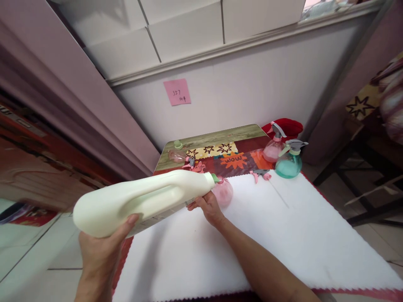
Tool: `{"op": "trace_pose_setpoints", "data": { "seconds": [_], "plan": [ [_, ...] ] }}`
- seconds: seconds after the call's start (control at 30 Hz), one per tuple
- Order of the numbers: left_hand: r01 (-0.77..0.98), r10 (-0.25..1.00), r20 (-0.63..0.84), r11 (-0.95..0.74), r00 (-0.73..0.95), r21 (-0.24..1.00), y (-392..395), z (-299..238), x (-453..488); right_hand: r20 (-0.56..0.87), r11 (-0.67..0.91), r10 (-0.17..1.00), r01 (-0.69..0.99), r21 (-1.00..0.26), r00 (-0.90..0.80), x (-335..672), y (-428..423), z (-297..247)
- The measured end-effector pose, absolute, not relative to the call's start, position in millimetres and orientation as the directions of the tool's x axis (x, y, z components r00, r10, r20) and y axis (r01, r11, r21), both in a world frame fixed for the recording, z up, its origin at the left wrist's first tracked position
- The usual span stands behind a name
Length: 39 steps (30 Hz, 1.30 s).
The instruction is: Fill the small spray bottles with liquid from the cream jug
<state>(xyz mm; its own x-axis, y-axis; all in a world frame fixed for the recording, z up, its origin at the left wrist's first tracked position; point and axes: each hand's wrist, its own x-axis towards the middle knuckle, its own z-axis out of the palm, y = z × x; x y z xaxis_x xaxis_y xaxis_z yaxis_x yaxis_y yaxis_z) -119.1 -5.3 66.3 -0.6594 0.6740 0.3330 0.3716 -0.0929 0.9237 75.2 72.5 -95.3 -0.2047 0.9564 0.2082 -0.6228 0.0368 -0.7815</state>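
Observation:
A large pale detergent jug point(147, 197) is tilted almost level, its green spout at the mouth of a round pink spray bottle point(223, 193). My left hand point(102, 247) grips the jug near its base, thumb over the handle side. Under the neck, my right hand point(210, 209) holds the jug with bent fingers, close beside the pink bottle. That bottle stands on the white mat with its trigger head off. A grey and pink trigger head point(260, 175) with a long tube lies to its right. Whether liquid is flowing cannot be made out.
At the right back stand a pink-filled spray bottle point(273, 149) and a green-filled spray bottle point(289, 167). A clear pinkish bottle point(177, 156), a green cap point(178, 144) and another trigger head point(190, 162) are at the back left. A white wall point(226, 100) rises behind the table.

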Motion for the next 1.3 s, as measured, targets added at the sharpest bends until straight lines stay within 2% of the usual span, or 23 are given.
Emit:
{"op": "trace_pose_setpoints", "data": {
  "seconds": [0.2, 0.43, 0.67, 0.8, 0.97, 1.3],
  "plan": [
    [0.269, 0.647, 0.263, -0.092, -0.716, 0.959, -7.1, 77.8, -102.0, 0.215, 0.045, 0.953, -0.6, -0.798, -0.215, 75.8, 73.0, -96.7],
    [0.207, 0.675, 0.215, -0.093, -0.706, 0.974, -16.8, 90.7, -74.2, 0.204, 0.031, 0.955, -0.615, -0.788, -0.214, 75.9, 73.0, -96.2],
    [0.255, 0.677, 0.259, -0.108, -0.689, 0.961, -14.3, 86.6, -81.2, 0.211, 0.036, 0.951, -0.598, -0.801, -0.225, 76.3, 73.1, -97.0],
    [0.304, 0.632, 0.293, -0.094, -0.717, 0.948, -8.0, 78.0, -98.2, 0.204, 0.027, 0.954, -0.614, -0.789, -0.22, 75.9, 72.7, -96.2],
    [0.243, 0.664, 0.268, -0.132, -0.698, 0.961, -8.4, 79.2, -94.4, 0.199, 0.028, 0.956, -0.61, -0.792, -0.215, 76.0, 72.5, -95.5],
    [0.282, 0.652, 0.27, -0.089, -0.709, 0.955, -10.0, 81.2, -94.8, 0.22, 0.046, 0.948, -0.586, -0.809, -0.23, 78.3, 72.2, -92.9]
  ]
}}
